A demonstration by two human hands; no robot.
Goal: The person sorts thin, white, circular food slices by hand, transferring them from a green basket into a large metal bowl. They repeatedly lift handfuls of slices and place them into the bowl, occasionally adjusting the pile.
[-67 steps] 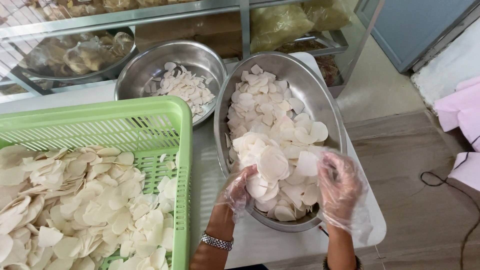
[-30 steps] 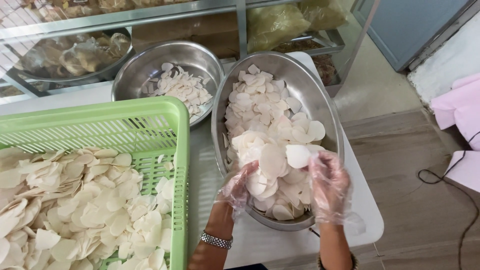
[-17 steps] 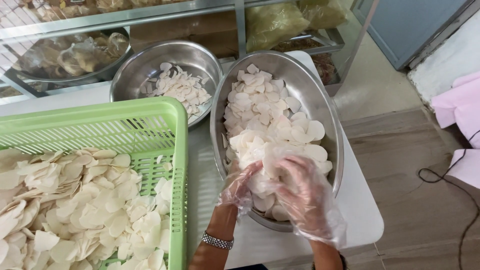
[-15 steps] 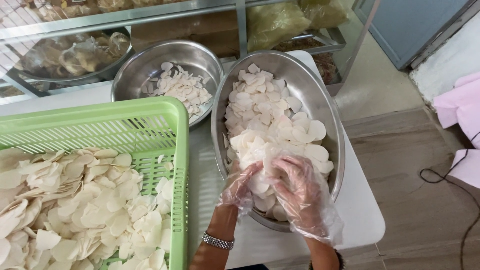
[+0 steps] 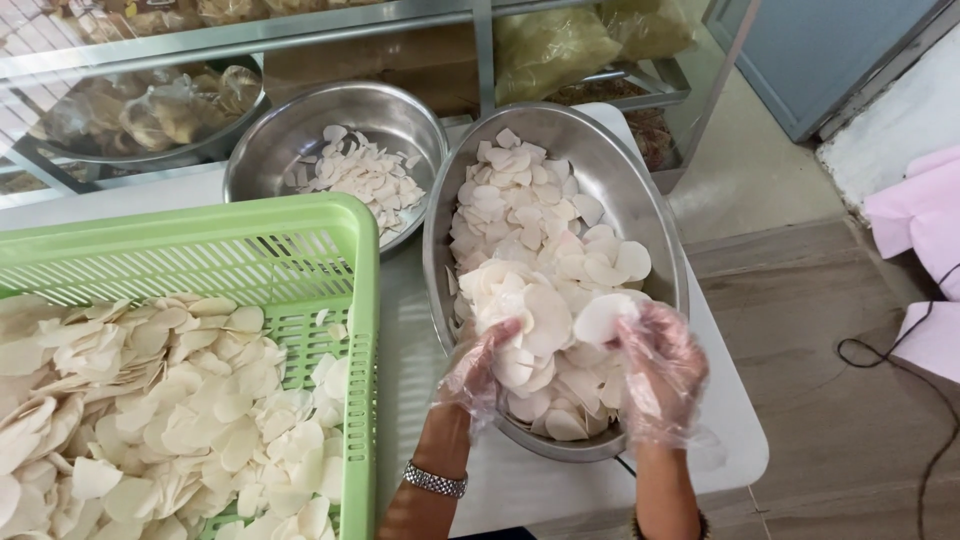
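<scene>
Since half a second ago your right hand (image 5: 660, 370) has pulled back off the middle of the heap to its right edge, its gloved fingers now curled in a loose grip on one pale round chip (image 5: 605, 318). Your left hand (image 5: 478, 375) has barely moved, fingers half open and pressed into the chips at the near end of the oval pan (image 5: 660, 225), holding none that you can see. Both sit over that pan on the white surface (image 5: 405, 350), beside the green basket (image 5: 355, 290).
</scene>
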